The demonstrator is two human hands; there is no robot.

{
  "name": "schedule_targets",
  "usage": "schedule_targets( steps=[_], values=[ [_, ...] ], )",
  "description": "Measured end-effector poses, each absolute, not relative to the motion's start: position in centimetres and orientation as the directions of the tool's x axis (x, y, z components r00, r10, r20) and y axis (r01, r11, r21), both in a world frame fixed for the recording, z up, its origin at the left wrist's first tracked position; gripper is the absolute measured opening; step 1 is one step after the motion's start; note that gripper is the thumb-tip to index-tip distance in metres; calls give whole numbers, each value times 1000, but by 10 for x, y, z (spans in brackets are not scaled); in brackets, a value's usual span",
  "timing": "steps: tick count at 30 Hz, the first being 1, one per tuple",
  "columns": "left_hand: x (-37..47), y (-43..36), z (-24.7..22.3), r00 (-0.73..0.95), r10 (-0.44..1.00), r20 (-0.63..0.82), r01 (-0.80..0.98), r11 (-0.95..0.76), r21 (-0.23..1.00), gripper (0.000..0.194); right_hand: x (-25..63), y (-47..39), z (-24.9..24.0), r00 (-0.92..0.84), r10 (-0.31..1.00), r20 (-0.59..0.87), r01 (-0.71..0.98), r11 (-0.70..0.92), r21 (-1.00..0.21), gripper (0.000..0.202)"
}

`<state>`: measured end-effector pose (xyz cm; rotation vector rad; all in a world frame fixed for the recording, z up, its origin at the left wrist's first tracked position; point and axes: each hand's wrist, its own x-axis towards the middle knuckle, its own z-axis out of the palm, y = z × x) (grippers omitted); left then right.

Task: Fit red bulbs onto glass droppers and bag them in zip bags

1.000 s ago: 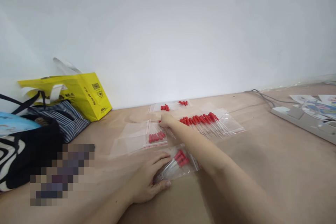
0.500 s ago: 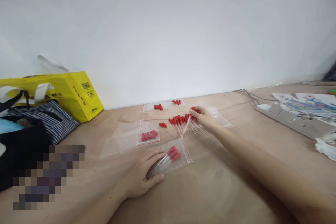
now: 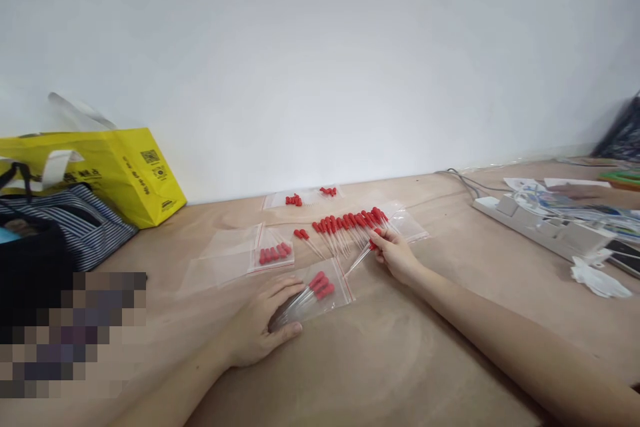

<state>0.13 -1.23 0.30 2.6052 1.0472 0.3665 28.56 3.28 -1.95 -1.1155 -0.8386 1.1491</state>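
My left hand (image 3: 257,325) grips the near end of a clear zip bag (image 3: 341,288), its thumb at the lower edge and fingers over the top. Inside the bag lie several glass droppers with red rubber bulbs (image 3: 318,281). Between thumb and fingers, my right hand (image 3: 397,257) pinches a dropper (image 3: 361,257) by its red bulb; whether it is a single one I cannot tell. The dropper's tip points down-left, close to the bag's red-striped mouth. Just beyond that hand, a row of loose droppers (image 3: 345,221) fans out, with two more droppers (image 3: 301,234) to the left.
Another zip bag (image 3: 274,253) of droppers lies left of the row. Filled bags (image 3: 295,200) rest by the wall. A yellow bag (image 3: 145,180) and striped bag (image 3: 105,213) stand left. At right are a power strip (image 3: 530,227) and another person's hand (image 3: 583,193).
My right hand has drawn back toward me from the row with the dropper, whose tip now nears the bag mouth. My left hand stays on the bag. Another person's hand has appeared at right.
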Motion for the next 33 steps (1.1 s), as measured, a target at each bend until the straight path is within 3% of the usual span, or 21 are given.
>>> schedule_targets(
  steps=[8, 19, 28, 33],
  values=[
    [4, -14, 7, 702, 704, 103, 628, -681, 376, 49, 296, 31, -21, 230, 973, -16, -264, 47, -963, 40],
    [3, -12, 5, 713, 695, 96, 629, -694, 350, 50, 287, 27, -26, 148, 984, -98, -351, -41, -936, 33],
    [6, -15, 9, 708, 702, 82, 643, -688, 337, 49, 287, 14, -13, -138, 946, -293, -151, -312, -938, 10],
    [7, -15, 11, 706, 704, 77, 647, -685, 335, 49, 305, 20, -7, -118, 917, -380, -84, -391, -917, 10]
  ],
)
